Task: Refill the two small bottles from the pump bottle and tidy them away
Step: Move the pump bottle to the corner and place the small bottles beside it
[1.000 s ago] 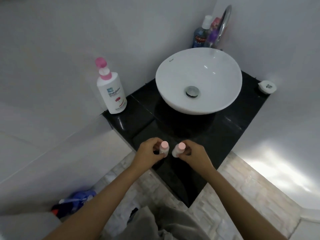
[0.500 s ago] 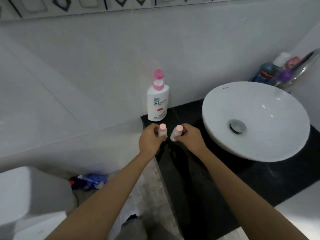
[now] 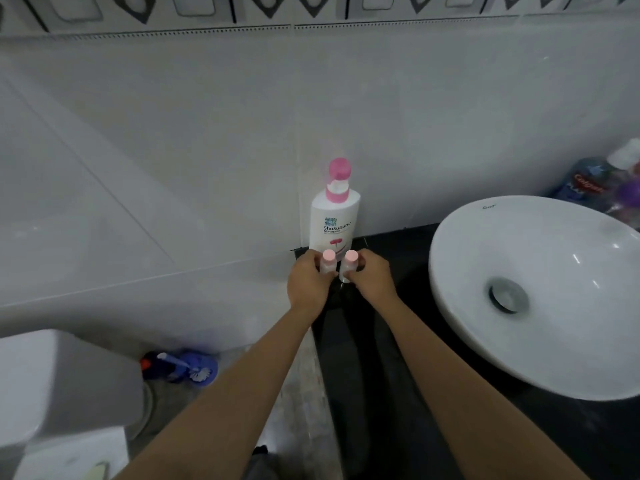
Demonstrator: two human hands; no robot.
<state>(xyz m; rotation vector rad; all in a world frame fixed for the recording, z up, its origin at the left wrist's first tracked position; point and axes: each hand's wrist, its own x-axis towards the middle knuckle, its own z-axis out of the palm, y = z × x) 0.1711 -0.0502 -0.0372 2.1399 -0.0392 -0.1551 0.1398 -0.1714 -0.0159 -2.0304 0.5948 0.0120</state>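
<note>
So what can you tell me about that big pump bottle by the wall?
The pump bottle is white plastic with a pink pump head and collar, blue lettering and a red flower on its label. It stands upright on the black counter against the tiled wall, left of the basin. Nothing visibly touches it; both small bottles are held just in front.

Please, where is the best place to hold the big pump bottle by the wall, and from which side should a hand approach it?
Probably the white body of the pump bottle, below the pink pump head, approached from the front. It stands upright close against the wall, so the back is blocked. The two small bottles in the left hand and right hand crowd its base, so grip higher.
</note>
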